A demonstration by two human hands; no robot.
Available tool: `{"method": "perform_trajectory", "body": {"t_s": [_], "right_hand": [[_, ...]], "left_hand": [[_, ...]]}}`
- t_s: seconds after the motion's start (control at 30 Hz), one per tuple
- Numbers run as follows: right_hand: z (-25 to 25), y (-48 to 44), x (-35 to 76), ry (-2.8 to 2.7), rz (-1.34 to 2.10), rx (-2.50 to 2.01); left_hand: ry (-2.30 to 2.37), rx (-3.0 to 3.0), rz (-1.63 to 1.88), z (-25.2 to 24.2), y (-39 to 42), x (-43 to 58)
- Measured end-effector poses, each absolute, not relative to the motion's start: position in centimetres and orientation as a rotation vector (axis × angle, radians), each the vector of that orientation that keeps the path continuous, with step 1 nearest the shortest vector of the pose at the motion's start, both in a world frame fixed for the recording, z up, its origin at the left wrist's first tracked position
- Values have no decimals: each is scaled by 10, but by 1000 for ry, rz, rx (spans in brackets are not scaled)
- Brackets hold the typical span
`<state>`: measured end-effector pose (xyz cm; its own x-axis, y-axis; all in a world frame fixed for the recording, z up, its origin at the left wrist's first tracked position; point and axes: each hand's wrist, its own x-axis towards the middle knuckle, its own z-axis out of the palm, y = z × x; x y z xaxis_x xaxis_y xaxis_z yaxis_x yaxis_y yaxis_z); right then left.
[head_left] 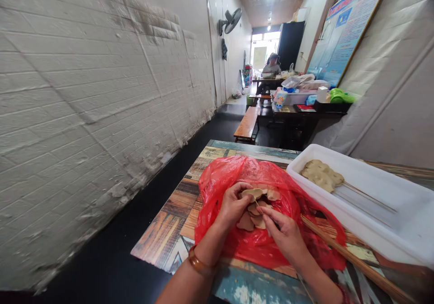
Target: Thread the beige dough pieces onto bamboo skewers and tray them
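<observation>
Over an open red plastic bag (217, 177), my left hand (235, 204) pinches a flat tan food slice (254, 192) between thumb and fingers. My right hand (280, 227) grips a thin wooden skewer (257, 203), whose upper end meets the slice; whether it has pierced it I cannot tell. More tan slices (246, 221) lie loose in the bag below my hands. To the right, a white plastic tub (373, 182) holds skewered slices (320, 175), their sticks pointing toward me. A bundle of skewers (356, 258) lies between the bag and the tub.
The patterned wooden table (162, 231) bears the bag and tub. Beyond it stand a wooden bench (247, 122) and another table with bags and a green item (341, 96). A person (271, 65) sits farther back. A white brick-patterned wall (101, 91) runs along the left.
</observation>
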<state>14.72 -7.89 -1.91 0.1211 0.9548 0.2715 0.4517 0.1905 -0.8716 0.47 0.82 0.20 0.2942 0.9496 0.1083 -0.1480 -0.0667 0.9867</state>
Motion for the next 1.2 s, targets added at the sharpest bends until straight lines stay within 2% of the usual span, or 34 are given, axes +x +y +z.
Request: {"method": "perform_trajectory", "body": {"t_s": [1.2], "right_hand": [[-22, -77, 150, -1496, 632, -1419]], "left_hand": [[891, 1547, 1119, -5, 3, 13]]}}
